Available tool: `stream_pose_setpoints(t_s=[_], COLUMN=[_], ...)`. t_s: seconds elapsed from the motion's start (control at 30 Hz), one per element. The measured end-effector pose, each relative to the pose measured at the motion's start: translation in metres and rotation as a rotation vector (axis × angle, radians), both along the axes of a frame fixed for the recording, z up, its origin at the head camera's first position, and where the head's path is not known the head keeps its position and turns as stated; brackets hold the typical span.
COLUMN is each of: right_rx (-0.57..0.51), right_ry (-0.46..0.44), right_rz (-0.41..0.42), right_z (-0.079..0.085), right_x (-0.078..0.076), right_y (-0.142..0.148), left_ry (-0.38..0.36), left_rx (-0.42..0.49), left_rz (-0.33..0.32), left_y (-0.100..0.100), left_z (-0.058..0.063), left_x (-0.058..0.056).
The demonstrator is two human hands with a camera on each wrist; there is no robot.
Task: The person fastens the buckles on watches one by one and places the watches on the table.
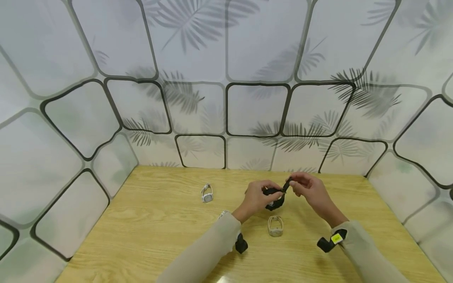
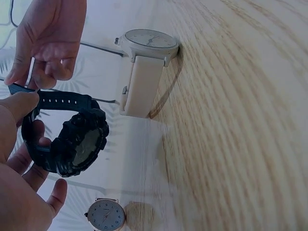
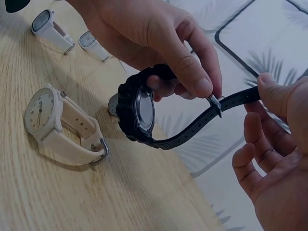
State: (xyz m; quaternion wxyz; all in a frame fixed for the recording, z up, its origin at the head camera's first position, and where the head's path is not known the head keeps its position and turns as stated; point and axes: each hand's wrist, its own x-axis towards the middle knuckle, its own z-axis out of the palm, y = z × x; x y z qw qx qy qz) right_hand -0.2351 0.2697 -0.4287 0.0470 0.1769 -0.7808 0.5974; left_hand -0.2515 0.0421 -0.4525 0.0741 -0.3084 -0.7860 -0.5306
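A black sports watch (image 1: 278, 204) is held up between my two hands. My left hand (image 1: 257, 196) pinches its strap at the metal buckle (image 3: 215, 103), with fingers inside the loop. The free strap end passes through the buckle, and my right hand (image 1: 312, 191) pinches its tip between thumb and index finger. In the right wrist view the perforated strap (image 3: 185, 134) curves from the case to the buckle, and the right hand's other fingers are loosely bent. A cream watch (image 1: 276, 232) with a round dial stands on its side on the table, nearer the body.
A white watch (image 1: 207, 197) lies farther left on the wooden table (image 1: 152, 220). Another white watch (image 1: 223, 214) is partly hidden by the left sleeve. A round-dial watch (image 2: 106, 214) shows low in the left wrist view. A patterned wall (image 1: 247, 151) borders the table.
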Motion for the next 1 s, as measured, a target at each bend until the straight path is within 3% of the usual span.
stream_pose_setpoints(t_s=[0.53,0.8,1.0], right_rx=[0.031,0.05,0.066], right_ry=[-0.002,0.018,0.018], right_rz=[-0.006,-0.002,-0.005], right_z=[0.0016,0.0008,-0.0014], right_x=[-0.0015,-0.0031,-0.0025], right_y=[-0.0049,-0.0071,-0.0085], left_ry=[0.088,0.11,0.068], left_rx=[-0.098,-0.068,-0.026], left_rz=[0.007,0.024,0.025], left_y=[-0.0013,0.0018,0.0037], left_z=[0.0038,0.0036,0.0014], left_x=[0.0023,0.002,0.0018])
